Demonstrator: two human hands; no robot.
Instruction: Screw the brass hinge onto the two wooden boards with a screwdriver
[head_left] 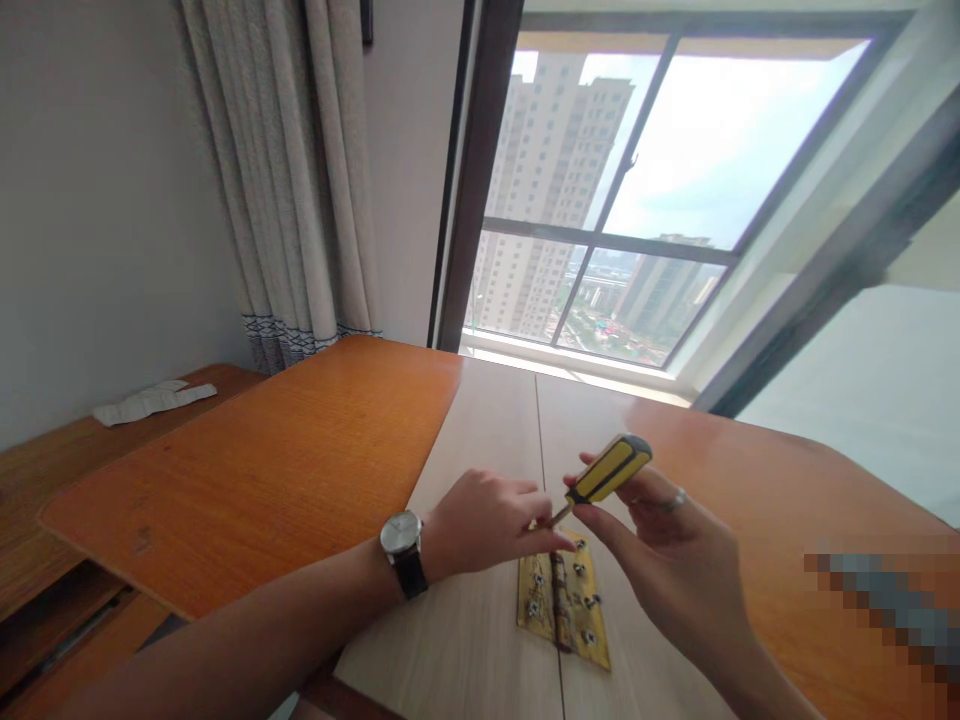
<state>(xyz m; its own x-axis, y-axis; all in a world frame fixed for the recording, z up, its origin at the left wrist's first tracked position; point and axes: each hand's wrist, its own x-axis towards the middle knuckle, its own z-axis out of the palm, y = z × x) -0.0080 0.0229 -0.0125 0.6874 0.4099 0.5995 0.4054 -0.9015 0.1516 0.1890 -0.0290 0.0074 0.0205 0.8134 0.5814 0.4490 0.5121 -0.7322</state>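
A yellow and black screwdriver [611, 470] slants down to the left, its handle held in the fingers of my right hand [675, 550]. Its thin metal shaft runs in between the fingertips of my left hand [487, 520], which are closed around its lower end. What those fingertips pinch is hidden. Just below them lies a brass-coloured hinge [574, 620], flat across the seam between two pale boards [480, 430]. Several screws stand in its two leaves, some raised and tilted. My left wrist carries a watch [401, 535].
The boards lie between orange wooden tabletop sections [315, 450]. White cloth or gloves [154, 402] rest on a lower wooden surface [45, 470] at left. A curtain [300, 180] and a window [600, 230] stand behind. A pixelated patch [892, 600] covers something at right.
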